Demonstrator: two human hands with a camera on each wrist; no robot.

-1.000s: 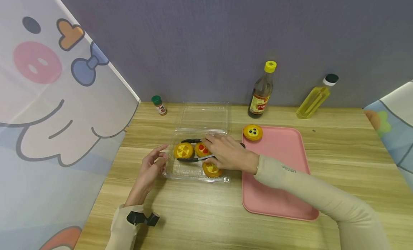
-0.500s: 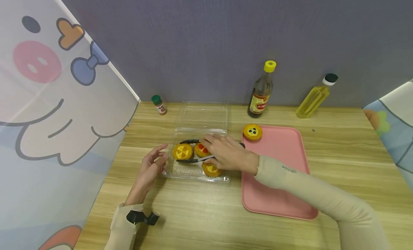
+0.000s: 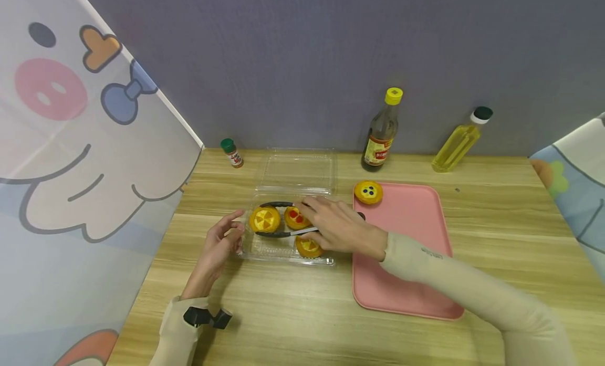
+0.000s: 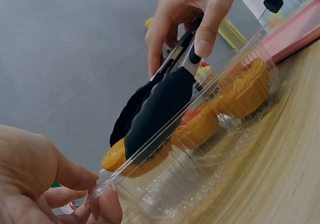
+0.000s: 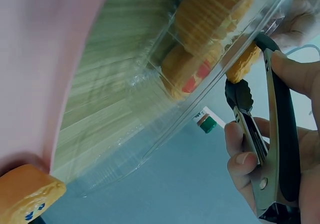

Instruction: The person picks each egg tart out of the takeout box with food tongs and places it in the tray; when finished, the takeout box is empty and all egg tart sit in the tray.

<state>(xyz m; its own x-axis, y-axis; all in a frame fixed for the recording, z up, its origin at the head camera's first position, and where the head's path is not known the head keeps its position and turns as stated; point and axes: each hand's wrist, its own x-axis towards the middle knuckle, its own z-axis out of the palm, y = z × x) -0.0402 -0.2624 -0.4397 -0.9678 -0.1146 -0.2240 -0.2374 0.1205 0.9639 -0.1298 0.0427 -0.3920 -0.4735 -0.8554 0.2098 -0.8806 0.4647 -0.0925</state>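
Observation:
My right hand (image 3: 337,227) grips a pair of tongs (image 4: 162,106) with black scalloped tips. The tips straddle an egg tart (image 3: 264,219) with orange wedges on top, at the left end of a clear plastic clamshell box (image 3: 283,260). In the left wrist view this tart sits up at rim height, between the tips. My left hand (image 3: 221,242) pinches the box's left rim between thumb and fingers. Also in the box are a red-topped tart (image 3: 295,218), partly under my right hand, and a second wedge-topped tart (image 3: 309,248) at front right.
The box's lid (image 3: 298,171) lies folded back. A pink tray (image 3: 402,287) on the right bears a blueberry-topped tart (image 3: 368,192) at its corner. Along the wall stand a green-capped shaker (image 3: 232,153), a dark sauce bottle (image 3: 379,137) and an oil bottle (image 3: 457,145).
The tongs and the wedge-topped tart between their tips have shifted slightly left in the box. My left hand stays at the rim.

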